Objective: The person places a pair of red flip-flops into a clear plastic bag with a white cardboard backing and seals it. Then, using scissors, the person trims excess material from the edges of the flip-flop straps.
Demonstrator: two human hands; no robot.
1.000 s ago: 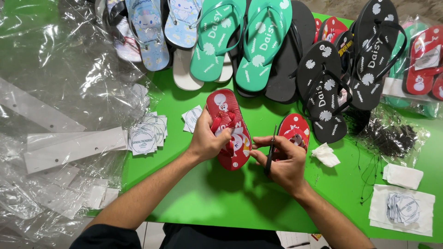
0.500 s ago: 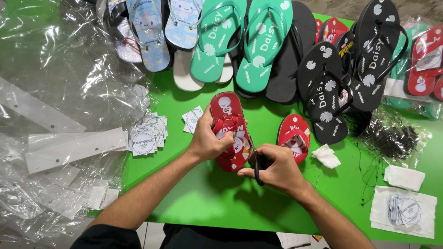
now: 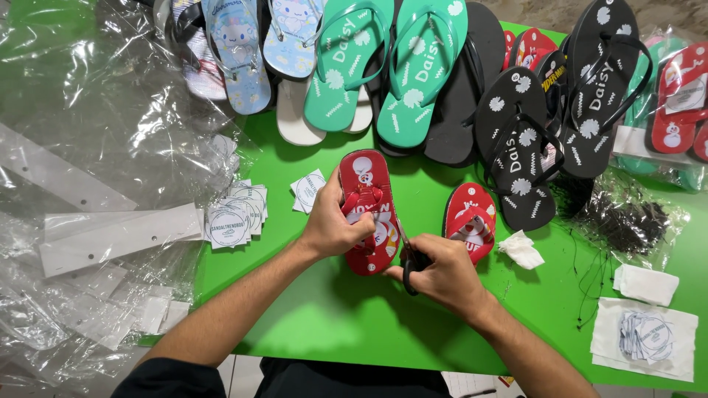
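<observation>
1. A person leans over a bright green counter (image 3: pixel 332 324), seen from above, with both bare forearms reaching in from six o'clock.
2. The left hand (image 3: pixel 335 225) presses down on a small red sandal (image 3: pixel 366 210) near the middle of the counter. Its fingers are curled closed over the strap and the sandal's left edge.
3. The sandal's long axis runs from twelve to six o'clock, with the toe end pointing away from the person. It is red with white cartoon prints and a red strap, and it lies flat, sole down.
4. The right hand (image 3: pixel 441 274) sits just at four o'clock from the sandal's heel. Its fingers are wrapped tightly round the dark handles of a pair of scissors (image 3: pixel 408 254), whose blades point up toward the sandal's right edge. Whether the blades are parted cannot be told.
5. So the sandal lies at about ten o'clock from the right fingers, touching or nearly touching the blade tips; the left hand is already on it.
6. A second red sandal (image 3: pixel 470 220) lies at three o'clock from the first, just beside the right hand.
7. At nine o'clock sits a loose pile of round-printed paper labels (image 3: pixel 234 214), and beyond them crumpled clear plastic bags (image 3: pixel 96 147).
8. Along twelve o'clock runs a row of larger sandals: pale blue, green (image 3: pixel 420 66) and black (image 3: pixel 516 140).
</observation>
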